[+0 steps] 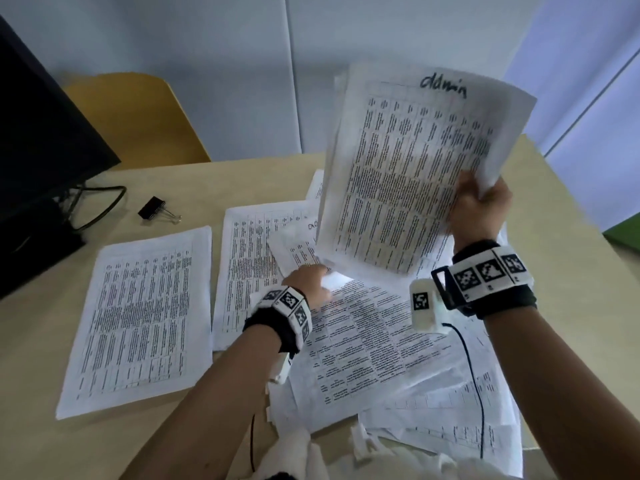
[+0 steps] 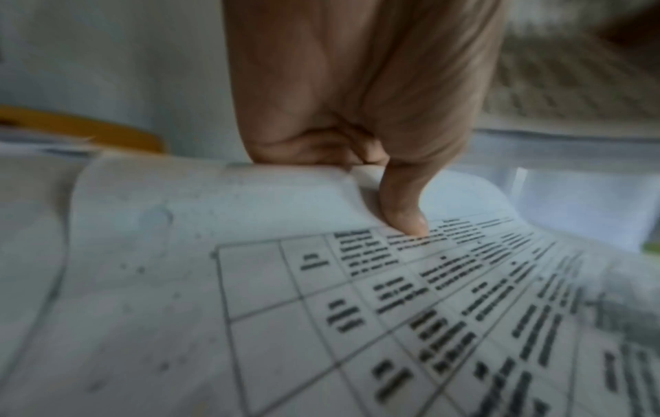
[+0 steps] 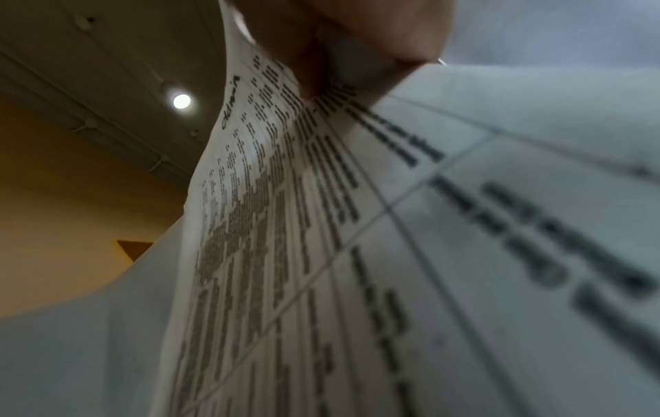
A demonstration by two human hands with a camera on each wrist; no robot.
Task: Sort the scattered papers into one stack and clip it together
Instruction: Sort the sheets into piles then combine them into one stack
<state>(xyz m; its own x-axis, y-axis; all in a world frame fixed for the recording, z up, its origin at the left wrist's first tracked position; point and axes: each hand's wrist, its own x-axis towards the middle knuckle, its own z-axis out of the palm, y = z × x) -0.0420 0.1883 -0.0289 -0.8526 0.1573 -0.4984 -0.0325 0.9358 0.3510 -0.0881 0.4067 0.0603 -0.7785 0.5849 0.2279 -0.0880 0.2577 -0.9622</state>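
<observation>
My right hand (image 1: 479,206) grips a bundle of printed sheets (image 1: 408,168) by its right edge and holds it upright above the table; "admin" is handwritten at the top. In the right wrist view the thumb (image 3: 321,56) presses on that bundle (image 3: 271,225). My left hand (image 1: 311,282) pinches the top corner of a sheet with a printed table (image 1: 374,334) lying on the table; in the left wrist view the thumb (image 2: 403,203) lies on top of this sheet (image 2: 321,296), whose edge curls up. A black binder clip (image 1: 154,209) lies at the back left.
More printed sheets lie on the beige table (image 1: 41,341): one at the left (image 1: 138,320), one in the middle (image 1: 249,271), several overlapping at the front right (image 1: 450,410). A dark monitor (image 1: 38,143) with cables stands at the left. A yellow chair (image 1: 138,119) is behind the table.
</observation>
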